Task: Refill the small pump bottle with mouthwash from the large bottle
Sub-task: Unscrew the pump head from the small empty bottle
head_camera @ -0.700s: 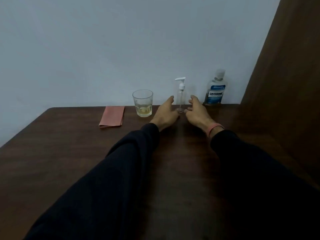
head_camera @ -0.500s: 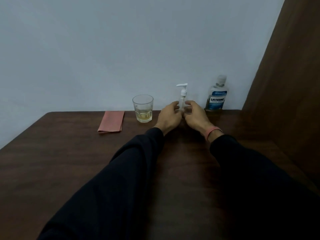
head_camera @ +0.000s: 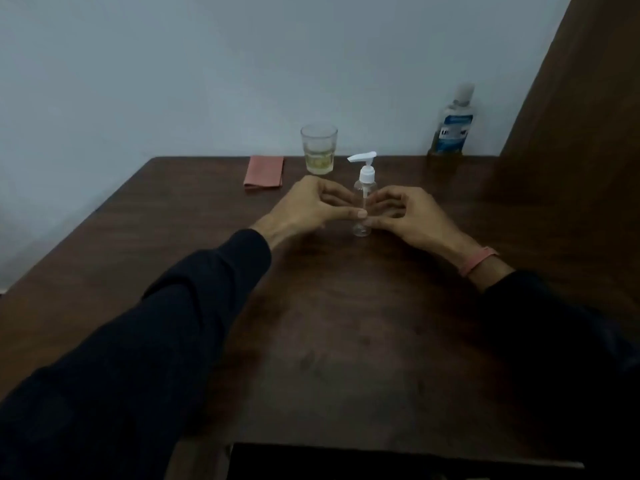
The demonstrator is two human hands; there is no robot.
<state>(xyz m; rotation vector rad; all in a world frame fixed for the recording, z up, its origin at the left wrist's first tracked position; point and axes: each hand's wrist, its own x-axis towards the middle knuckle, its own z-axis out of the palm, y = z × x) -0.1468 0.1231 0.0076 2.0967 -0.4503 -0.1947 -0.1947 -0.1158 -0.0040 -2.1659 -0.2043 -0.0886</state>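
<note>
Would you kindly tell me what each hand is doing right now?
Left hand: closed on the pump bottle.
Right hand: closed on the same bottle.

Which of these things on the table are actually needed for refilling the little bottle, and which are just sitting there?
Needed for the job:
small pump bottle, held between the left hand and right hand
large mouthwash bottle, standing by the wall, untouched

Just lying about:
glass holding some yellowish liquid
folded pink cloth

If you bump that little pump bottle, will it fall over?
Probably, easily. The small pump bottle looks empty and clear, so likely very light. It is tall and narrow with a pump head on top, so apt to tip. Both hands flank it, which should steady it.
</note>
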